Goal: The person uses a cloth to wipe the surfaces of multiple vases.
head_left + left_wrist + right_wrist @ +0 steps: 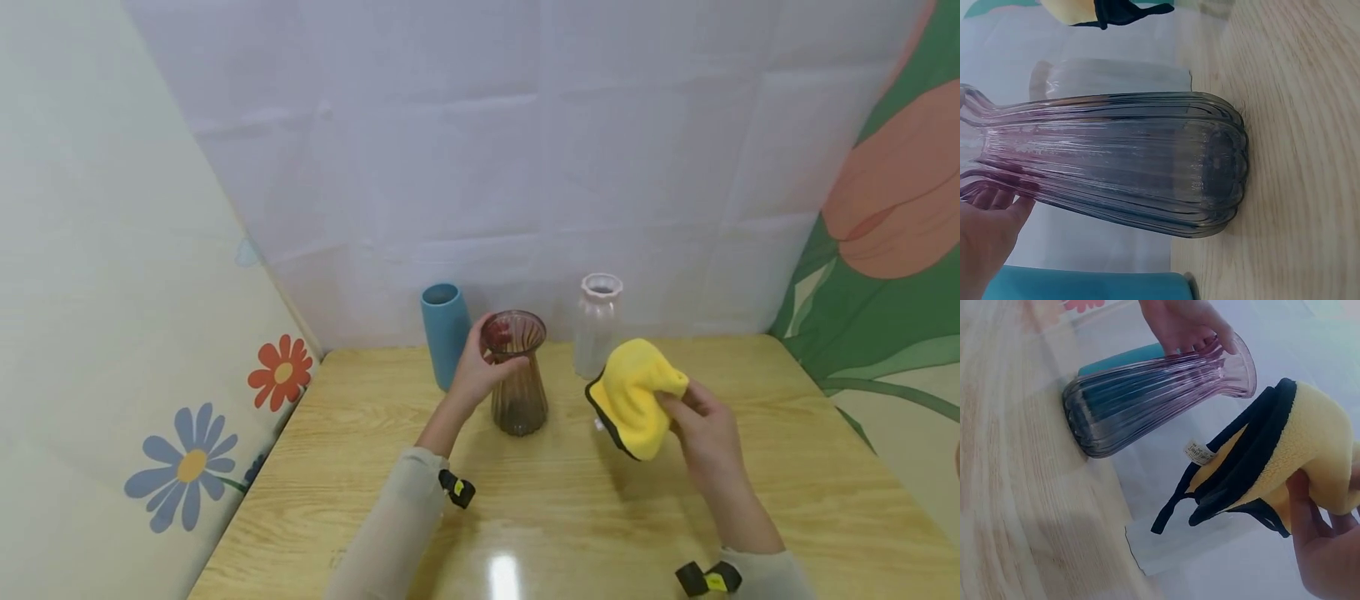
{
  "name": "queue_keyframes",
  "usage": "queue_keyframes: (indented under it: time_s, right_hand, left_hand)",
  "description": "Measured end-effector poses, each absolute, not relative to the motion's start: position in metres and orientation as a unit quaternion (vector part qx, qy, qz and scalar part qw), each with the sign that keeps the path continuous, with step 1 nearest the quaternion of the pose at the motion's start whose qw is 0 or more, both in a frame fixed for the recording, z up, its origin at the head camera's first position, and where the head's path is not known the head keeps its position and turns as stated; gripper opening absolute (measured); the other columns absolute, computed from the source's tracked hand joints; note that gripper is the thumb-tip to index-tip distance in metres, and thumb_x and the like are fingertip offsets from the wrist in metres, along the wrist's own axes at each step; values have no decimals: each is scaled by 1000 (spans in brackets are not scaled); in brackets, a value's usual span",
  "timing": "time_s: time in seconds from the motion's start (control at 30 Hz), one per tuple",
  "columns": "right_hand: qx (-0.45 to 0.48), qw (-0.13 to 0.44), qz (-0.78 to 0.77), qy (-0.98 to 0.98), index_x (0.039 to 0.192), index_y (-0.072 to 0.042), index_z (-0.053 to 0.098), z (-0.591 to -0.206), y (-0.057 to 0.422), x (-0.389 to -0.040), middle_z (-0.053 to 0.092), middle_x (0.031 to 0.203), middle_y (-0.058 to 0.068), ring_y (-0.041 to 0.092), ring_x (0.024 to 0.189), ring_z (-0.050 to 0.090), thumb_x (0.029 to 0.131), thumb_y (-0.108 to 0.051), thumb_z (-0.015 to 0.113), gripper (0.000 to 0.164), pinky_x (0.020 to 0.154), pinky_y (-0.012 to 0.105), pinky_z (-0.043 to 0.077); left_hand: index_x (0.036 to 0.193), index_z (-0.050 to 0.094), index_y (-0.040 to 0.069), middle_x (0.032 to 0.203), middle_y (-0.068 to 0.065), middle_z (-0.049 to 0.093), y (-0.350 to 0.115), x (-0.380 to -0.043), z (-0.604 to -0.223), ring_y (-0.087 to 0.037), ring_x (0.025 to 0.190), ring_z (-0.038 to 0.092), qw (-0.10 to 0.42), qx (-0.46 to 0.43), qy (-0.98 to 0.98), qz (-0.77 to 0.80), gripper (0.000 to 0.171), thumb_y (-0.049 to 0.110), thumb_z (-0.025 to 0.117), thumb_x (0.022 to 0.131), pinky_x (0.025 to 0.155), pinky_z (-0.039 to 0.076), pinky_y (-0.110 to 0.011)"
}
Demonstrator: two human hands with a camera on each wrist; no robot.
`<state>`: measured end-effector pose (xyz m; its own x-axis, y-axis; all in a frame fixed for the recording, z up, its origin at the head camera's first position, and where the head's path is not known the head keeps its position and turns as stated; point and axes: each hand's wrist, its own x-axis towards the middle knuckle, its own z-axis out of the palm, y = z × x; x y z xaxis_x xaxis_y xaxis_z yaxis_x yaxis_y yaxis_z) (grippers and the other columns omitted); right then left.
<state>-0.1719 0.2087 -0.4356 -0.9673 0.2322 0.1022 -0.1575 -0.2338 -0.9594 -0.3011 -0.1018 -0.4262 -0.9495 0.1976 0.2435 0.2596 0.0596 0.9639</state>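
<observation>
My left hand (476, 372) grips the neck of a ribbed glass vase (520, 398), tinted purple at the top and smoky grey toward its base. In the left wrist view the vase (1122, 162) stands with its base right at the wooden table. My right hand (705, 429) pinches a yellow cloth (633, 396) with dark edging, held up in the air to the right of the vase. A small white label (1199, 452) shows on the cloth's edge in the right wrist view.
Behind the left hand stands a blue vase (446, 333). A pale, whitish vase with a scalloped rim (597, 325) stands behind the cloth, partly hidden by it. White sheeting (465, 167) hangs along the back edge of the wooden table (540, 508).
</observation>
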Motion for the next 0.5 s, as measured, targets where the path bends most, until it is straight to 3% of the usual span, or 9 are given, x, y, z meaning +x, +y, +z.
queue_keyframes:
  time_s: [0.5]
  right_hand:
    - [-38,136,812,-566,121,-13,74,-429,224,-178,73,102,-7,8,86,64,94,-7,72,27,72,22,54]
  left_hand:
    - [159,23,11,155,-12,39,-94,-323,-426,-30,144,39,33,-149,-724,-673,100,16,85,82,114,39,-51]
